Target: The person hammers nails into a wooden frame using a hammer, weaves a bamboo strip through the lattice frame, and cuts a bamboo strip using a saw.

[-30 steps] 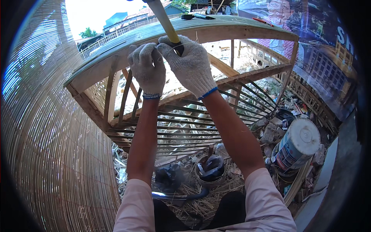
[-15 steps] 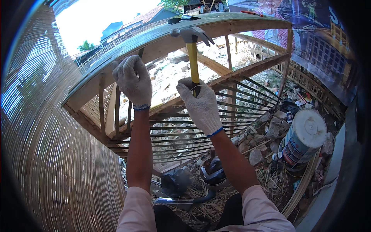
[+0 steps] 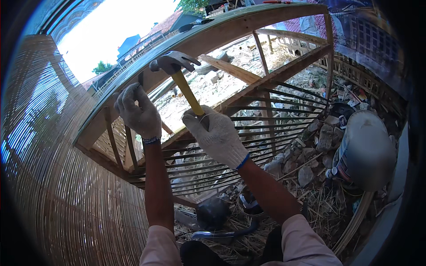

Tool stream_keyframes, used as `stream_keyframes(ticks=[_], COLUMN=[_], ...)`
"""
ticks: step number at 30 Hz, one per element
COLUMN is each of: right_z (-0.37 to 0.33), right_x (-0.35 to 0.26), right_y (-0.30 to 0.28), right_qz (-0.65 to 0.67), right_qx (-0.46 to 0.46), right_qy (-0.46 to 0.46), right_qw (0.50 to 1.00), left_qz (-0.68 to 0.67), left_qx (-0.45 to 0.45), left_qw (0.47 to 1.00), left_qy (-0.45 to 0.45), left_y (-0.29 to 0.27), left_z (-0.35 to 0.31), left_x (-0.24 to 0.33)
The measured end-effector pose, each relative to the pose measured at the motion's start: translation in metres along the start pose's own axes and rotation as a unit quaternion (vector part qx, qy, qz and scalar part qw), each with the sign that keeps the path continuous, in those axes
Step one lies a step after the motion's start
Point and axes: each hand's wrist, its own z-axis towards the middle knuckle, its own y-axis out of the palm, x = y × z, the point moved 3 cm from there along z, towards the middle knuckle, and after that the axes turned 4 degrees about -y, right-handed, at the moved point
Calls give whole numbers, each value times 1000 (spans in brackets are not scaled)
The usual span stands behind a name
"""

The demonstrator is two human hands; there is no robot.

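My right hand, in a white knit glove with a blue cuff, grips a claw hammer by the lower end of its yellow and black handle. The grey hammer head is raised, level with the frame's front beam. My left hand, gloved too, is closed with thumb and fingertips pinched together near the beam's underside. What it pinches, if anything, is too small to make out. Thin upright slats stand beside it in the wooden frame, and dark horizontal slats run below.
A woven bamboo screen stands at the left. On the right are a white-lidded bucket and rubble. A curved blade tool and a black plastic bag lie on the straw-covered ground. Red-handled pliers rest atop the frame.
The hammer has swung left and slightly down, its head now closer to my left hand. My left hand has shifted a little left and down. The whole view has tilted slightly.
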Motion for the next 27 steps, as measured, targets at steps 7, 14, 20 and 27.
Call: stream_keyframes(ticks=[7, 14, 20, 27], right_z=[-4, -11, 0, 20], right_x=[2, 8, 8, 13], right_y=[-5, -1, 6, 18], right_qz=[-6, 1, -122, -229], right_qx=[18, 24, 71, 66], right_qy=[-78, -97, -242, -285], right_qw=[997, 995, 960, 929], left_qz=[15, 24, 48, 20], left_qx=[-2, 4, 11, 6], left_qw=[1000, 1000, 999, 999], left_qy=[4, 15, 23, 29], left_y=[1, 0, 0, 1], left_z=[0, 0, -1, 2], left_x=[2, 5, 2, 1])
